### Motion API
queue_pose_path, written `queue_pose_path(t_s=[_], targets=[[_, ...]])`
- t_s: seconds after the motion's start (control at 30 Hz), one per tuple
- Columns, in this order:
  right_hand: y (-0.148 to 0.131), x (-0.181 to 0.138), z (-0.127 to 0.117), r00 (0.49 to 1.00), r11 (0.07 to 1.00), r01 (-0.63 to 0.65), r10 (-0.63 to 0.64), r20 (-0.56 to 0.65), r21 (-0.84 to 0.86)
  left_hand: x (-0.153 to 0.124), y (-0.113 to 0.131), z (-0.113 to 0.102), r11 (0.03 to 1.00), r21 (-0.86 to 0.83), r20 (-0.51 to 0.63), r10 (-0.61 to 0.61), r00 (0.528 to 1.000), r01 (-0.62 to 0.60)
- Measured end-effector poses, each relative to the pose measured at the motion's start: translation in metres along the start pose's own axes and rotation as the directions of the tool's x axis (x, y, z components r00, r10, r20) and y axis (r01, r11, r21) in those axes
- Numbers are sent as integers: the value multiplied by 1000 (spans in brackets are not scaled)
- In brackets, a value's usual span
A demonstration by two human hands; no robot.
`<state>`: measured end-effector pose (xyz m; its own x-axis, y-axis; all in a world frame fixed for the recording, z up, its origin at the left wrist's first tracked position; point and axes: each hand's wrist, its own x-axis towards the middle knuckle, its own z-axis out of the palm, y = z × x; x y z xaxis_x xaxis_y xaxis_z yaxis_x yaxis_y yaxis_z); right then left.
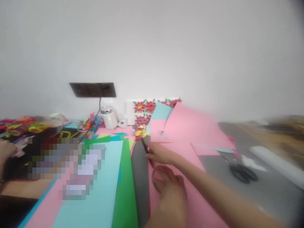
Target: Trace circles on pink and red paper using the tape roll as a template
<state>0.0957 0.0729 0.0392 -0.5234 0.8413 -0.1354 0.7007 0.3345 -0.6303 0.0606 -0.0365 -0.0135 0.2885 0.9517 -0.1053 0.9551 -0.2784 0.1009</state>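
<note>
My right hand (161, 153) is closed around a slim dark pen (144, 146), which slants over the left edge of a pink paper sheet (185, 155). Just below it, my left hand (169, 182) presses down on the same sheet. Its fingers are curled at a round ring-shaped thing (154, 172), perhaps a tape roll; blur hides exactly what it is. Beyond the pen lies a cluster of small yellow, red and purple paper pieces (140, 131).
Light blue (106, 177) and green sheets (125, 190) lie to the left. Black-handled scissors (243, 172) and a white roll (275, 161) are at the right. A flower-decorated board (130, 110) and white canister (109, 117) stand by the wall. Another person's hand (7, 153) shows far left.
</note>
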Motion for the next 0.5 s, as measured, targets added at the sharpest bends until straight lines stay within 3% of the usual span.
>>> queue_pose_path(t_s=[0.2,0.33,0.4,0.43,0.47,0.5], targets=[[35,-8,0,973,990,-110,126,-191,92,-3,3,-9,988,157,11,-13,1000,11],[54,-37,-10,927,958,-167,233,-294,233,-8,-1,-22,971,236,-53,48,997,-34],[65,-65,-15,891,867,-140,321,-322,477,-7,-10,-36,962,244,13,122,992,-122],[71,-82,-17,863,808,-114,368,-345,578,-5,-16,-44,960,221,101,151,983,-170],[78,-100,-16,821,761,-80,417,-391,644,-3,-22,-53,960,165,193,195,962,-227],[85,-120,-14,768,736,-70,470,-434,674,-1,-28,-60,963,103,201,224,954,-248]])
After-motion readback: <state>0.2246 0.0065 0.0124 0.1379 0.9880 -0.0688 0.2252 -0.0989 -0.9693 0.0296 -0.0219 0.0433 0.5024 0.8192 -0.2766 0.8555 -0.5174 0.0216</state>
